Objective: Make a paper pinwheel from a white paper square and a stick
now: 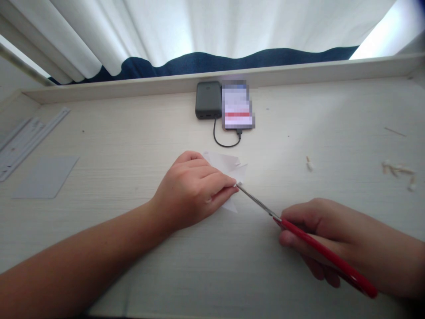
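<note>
The left hand (192,190) pinches a folded white paper (229,168), just below the phone (237,106). The right hand (318,235) grips red-handled scissors (299,239), blade tips touching the paper.

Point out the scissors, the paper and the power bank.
scissors (257,201), head view, on the metal blades.
paper (222,160), head view, on its upper flap.
power bank (208,99), head view, on its top face.
</note>
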`<state>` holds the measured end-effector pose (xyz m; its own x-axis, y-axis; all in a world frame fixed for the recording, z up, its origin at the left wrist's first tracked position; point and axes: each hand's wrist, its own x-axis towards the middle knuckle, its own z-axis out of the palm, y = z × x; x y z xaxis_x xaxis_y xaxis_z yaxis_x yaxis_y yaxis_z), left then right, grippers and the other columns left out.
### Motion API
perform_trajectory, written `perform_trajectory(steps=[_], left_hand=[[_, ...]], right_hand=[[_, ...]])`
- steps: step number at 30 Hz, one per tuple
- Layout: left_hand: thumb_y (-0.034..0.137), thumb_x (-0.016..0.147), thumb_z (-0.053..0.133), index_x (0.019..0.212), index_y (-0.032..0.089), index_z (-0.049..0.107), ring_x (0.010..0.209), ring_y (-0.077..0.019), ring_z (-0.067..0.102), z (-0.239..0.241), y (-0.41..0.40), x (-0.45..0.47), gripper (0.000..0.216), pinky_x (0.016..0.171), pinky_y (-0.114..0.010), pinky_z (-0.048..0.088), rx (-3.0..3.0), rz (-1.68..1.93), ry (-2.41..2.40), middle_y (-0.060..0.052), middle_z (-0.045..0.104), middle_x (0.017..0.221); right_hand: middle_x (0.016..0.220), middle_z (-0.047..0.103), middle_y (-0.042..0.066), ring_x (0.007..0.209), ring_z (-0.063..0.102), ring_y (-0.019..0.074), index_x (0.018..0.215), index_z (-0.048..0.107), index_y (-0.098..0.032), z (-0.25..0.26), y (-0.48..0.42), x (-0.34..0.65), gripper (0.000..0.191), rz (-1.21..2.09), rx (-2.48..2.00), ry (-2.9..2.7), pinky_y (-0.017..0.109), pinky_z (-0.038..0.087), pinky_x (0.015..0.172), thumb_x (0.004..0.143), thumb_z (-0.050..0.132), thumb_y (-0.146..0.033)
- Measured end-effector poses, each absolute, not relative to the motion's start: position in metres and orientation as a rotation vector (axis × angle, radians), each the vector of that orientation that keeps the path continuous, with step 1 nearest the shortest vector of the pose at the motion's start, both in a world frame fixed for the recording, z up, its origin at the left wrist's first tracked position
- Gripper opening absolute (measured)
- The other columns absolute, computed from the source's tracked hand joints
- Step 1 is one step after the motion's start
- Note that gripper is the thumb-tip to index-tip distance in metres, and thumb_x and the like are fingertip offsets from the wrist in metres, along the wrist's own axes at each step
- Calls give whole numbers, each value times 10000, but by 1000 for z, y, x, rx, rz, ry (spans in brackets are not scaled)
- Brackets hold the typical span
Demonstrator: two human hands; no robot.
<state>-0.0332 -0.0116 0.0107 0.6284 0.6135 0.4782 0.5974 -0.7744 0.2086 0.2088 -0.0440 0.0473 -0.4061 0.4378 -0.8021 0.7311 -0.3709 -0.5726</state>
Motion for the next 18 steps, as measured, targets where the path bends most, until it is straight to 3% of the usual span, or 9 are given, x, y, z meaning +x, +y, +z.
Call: perform_trajectory(steps=[18], left_hand=[[260, 826, 643, 843, 193, 739, 706, -144, 653, 9, -8, -31, 119, 739, -302, 481, 2432, 843, 1087, -21, 748, 779]], right_hand=[[535, 568, 7, 490, 487, 121, 608, 550, -179, 43, -41, 212, 400, -1655, 1578, 1889, 211, 369, 433, 794, 628, -524]])
